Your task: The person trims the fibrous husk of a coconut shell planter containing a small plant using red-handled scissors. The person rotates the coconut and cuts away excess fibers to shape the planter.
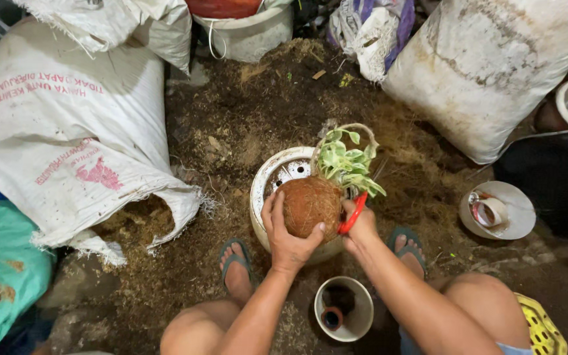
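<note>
**Fibre ball cupped in left, red scissors in right, over white pot**

Head view, only one.

- Left hand (288, 240): fingers wrapped around the brown fibre ball (307, 205) from the 7 o'clock side, thumb up its left flank, fingertips on its lower right. Grasping, not clenched flat.
- Right hand (361, 227): closed on red-handled scissors (354, 213), pressed against the ball's 4 o'clock edge. Blades hidden; open or shut cannot be told.
- Ball held at frame centre, just above the white round pot (264, 187); touching the rim or not cannot be told. Green-and-cream leafy plant (348, 167) sprouting from the ball toward 1 o'clock, so long axis runs 7 to 1 o'clock, with a thin loop arching over the leaves. Both hands in contact; left carries the weight.

Containers:
- White pot: perforated insert visible at its 11 o'clock part, rest hidden by the ball.
- Small white cup (344, 307) at 6 o'clock, between the knees: dark inside, small brown spool-like item at the bottom.
- White dish (517, 210) at 3 o'clock: a roll of tape or similar.
- Woven sacks (67, 131) at 9 and 2 o'clock; loose brown fibre on the ground (244, 112).
</note>
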